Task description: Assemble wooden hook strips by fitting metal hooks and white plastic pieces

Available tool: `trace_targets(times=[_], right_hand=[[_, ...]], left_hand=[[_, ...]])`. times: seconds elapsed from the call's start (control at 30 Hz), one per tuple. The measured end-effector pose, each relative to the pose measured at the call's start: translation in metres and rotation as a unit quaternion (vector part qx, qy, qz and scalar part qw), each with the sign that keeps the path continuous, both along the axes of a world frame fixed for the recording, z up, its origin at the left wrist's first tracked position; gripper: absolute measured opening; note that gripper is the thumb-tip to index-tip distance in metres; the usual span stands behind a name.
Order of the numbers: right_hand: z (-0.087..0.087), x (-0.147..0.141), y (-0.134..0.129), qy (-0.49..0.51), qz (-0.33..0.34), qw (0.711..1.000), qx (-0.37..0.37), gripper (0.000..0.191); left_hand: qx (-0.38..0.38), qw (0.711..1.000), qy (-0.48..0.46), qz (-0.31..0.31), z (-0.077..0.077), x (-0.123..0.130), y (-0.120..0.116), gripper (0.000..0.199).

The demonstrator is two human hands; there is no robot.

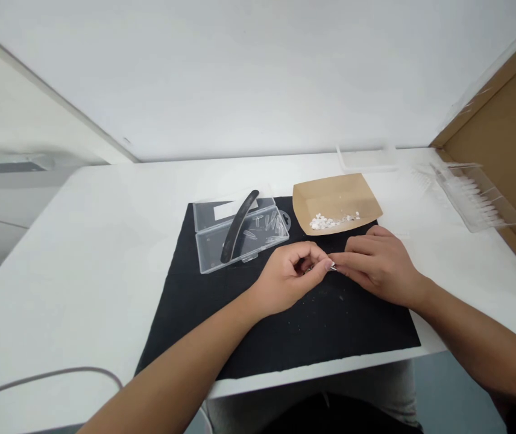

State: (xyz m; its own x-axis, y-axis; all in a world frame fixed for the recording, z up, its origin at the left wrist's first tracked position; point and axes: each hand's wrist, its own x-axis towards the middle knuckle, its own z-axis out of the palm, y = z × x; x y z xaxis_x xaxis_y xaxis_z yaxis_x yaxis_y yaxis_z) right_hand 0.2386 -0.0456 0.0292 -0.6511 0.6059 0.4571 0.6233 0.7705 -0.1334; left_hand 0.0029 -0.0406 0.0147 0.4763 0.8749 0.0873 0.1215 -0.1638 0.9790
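Note:
Over the black cloth (316, 337), my left hand (292, 277) and my right hand (378, 265) meet fingertip to fingertip. The thumb and index finger of my left hand are pinched together, and a small white and shiny silvery piece (333, 267) shows at their tips. My right fingers are closed around the other side of that spot. Most of what lies between the hands is hidden, so its kind is unclear. Just behind them, a brown paper tray (337, 196) holds a pile of small white pieces (325, 223).
A clear plastic case (208, 253) lies opened on the cloth, with several clear nail tips (273, 223) inside and a curved black nail file (240, 226) across it. Another clear box (477, 202) with white nail tips is at right. A cable (72, 369) crosses the table's left front.

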Motion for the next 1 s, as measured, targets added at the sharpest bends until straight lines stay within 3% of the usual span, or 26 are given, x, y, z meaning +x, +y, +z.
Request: trace_targets(times=[0.37, 0.5, 0.7, 0.87, 1.0], right_hand=[[-0.001, -0.002, -0.001, 0.028, -0.007, 1.0, -0.004, 0.017], [-0.002, -0.001, -0.001, 0.034, -0.003, 0.999, -0.009, 0.017], [-0.004, -0.001, -0.001, 0.04, -0.014, 0.999, -0.024, 0.018], [-0.006, -0.002, 0.0, 0.066, -0.018, 0.995, -0.07, 0.017], [-0.006, -0.004, 0.0, 0.161, -0.022, 0.974, -0.154, 0.018]], left_hand=[[-0.001, 0.999, 0.008, 0.037, -0.003, 0.0, 0.001, 0.03], [0.095, 0.989, 0.028, 0.109, -0.003, 0.0, 0.002, 0.024], [0.259, 0.938, 0.118, 0.197, -0.002, -0.006, 0.012, 0.021], [0.327, 0.901, 0.156, 0.238, -0.005, -0.01, 0.026, 0.015], [0.351, 0.885, 0.181, 0.247, -0.006, -0.009, 0.033, 0.012]])
